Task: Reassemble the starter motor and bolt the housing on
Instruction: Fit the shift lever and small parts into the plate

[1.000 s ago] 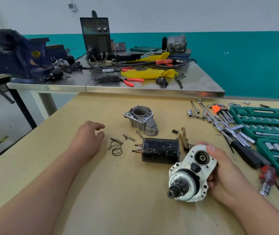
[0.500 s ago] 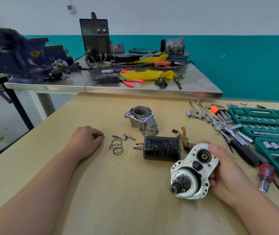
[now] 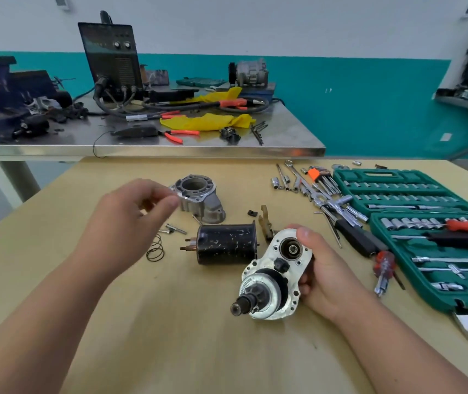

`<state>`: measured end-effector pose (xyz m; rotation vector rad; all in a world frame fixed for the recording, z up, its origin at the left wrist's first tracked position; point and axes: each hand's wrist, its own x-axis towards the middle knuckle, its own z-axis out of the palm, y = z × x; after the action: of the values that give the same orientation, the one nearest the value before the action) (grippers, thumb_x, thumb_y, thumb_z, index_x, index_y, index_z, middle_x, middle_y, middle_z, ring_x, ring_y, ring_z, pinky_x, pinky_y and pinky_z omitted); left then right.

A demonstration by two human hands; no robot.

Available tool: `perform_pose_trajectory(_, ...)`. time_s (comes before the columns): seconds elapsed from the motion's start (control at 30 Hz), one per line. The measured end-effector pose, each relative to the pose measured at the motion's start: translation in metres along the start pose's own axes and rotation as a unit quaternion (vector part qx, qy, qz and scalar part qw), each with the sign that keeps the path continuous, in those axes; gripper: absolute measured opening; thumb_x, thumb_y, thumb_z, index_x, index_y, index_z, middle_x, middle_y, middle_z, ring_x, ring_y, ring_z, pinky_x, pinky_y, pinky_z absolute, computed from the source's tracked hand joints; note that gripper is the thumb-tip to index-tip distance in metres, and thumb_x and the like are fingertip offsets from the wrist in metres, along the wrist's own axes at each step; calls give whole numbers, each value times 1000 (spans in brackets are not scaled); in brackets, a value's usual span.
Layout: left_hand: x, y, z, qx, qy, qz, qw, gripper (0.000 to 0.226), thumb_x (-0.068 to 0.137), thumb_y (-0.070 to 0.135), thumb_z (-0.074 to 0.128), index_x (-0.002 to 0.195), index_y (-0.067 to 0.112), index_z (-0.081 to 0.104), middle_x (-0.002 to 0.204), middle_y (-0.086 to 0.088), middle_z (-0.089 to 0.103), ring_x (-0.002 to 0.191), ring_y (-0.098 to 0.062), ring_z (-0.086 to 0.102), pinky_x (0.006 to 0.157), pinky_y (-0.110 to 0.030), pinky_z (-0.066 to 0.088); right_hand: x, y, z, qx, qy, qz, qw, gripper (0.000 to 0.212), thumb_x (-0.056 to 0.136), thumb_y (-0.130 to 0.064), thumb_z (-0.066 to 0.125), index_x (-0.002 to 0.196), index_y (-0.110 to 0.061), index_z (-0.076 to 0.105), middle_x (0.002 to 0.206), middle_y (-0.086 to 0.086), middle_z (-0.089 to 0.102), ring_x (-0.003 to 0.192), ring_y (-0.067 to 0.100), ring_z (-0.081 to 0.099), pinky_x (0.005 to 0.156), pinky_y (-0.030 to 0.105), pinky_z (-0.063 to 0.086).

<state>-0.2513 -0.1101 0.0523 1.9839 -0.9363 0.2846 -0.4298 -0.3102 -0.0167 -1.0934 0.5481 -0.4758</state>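
Two counters fill the view: a tan wooden counter close by that carries the parts, and a steel counter behind it, cluttered with a dark welder box and cables. Behind them is a wall painted teal below and white above. A green socket set case lies open at the right. The right hand grips the white drive-end casting from its right side. Its long axis runs far-right to near-left, with the dark pinion shaft pointing near-left. Just beyond it, the black cylinder lies on its side. The grey housing stands farther back, bore upward. The left hand hovers, blurred, with fingertips drawn to the thumb; I cannot tell whether it pinches anything.
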Motion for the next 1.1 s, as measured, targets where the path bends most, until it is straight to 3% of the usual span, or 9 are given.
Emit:
perform_pose_trajectory(0.1,-20,53,33,-32,-168,62,983,10,81,40,68,73,36,66,78,23,65,73,4,58,61,-8,42,-2,-1,1,1,-10,-6,1000,35,62,-39,62,94,-24,62,57,-2,54,38,9,38,34,16,23)
perform_pose_trajectory(0.2,-28,68,64,-8,-232,65,970,12,83,37,71,72,35,66,74,17,63,74,4,57,61,-12,44,-3,-1,1,6,-18,-7,1000,38,64,-39,62,97,-22,60,61,0,57,38,10,39,34,16,25)
perform_pose_trajectory(0.3,-29,65,77,-22,-228,45,972,18,83,36,71,68,40,62,72,19,63,75,5,57,62,-11,43,-2,-2,0,8,-24,-3,1000,17,87,-29,52,100,-20,58,58,-1,57,36,9,38,34,16,25)
perform_pose_trajectory(0.37,-28,64,79,-23,-226,39,973,22,83,36,71,64,42,60,68,22,62,71,8,56,59,-9,41,0,-2,0,6,-25,-2,1000,17,91,-28,48,101,-19,58,57,-1,56,36,9,38,34,16,24)
perform_pose_trajectory(0.53,-27,66,82,-3,-207,29,978,25,81,37,72,60,40,59,71,33,60,66,11,56,57,-5,39,1,-2,0,4,-28,-3,1000,16,90,-28,49,100,-19,58,55,-1,53,36,8,38,32,18,24)
perform_pose_trajectory(0.67,-24,66,84,4,-198,18,980,25,80,41,73,61,32,61,62,31,61,61,10,55,54,-8,39,1,-2,0,4,-30,-3,1000,17,92,-27,48,101,-18,58,54,-1,52,36,8,38,33,17,25)
perform_pose_trajectory(0.77,-25,66,85,23,-193,22,981,25,79,42,72,60,33,60,58,19,61,64,11,55,56,-8,40,0,-2,0,8,-32,-3,999,16,93,-27,47,102,-19,58,55,-1,53,36,8,38,33,16,25)
perform_pose_trajectory(1.0,-25,67,81,24,-211,51,976,12,79,34,75,69,33,67,72,19,62,71,4,58,61,-13,46,0,-2,0,7,-31,-6,999,16,92,-26,49,102,-19,58,57,-1,56,37,8,38,34,16,25)
perform_pose_trajectory(1.1,-24,70,82,40,-201,42,978,21,78,37,75,63,39,61,68,19,61,67,5,58,60,-17,46,0,-3,1,4,-28,-5,1000,15,91,-27,49,101,-20,58,56,-2,55,37,8,37,34,16,24)
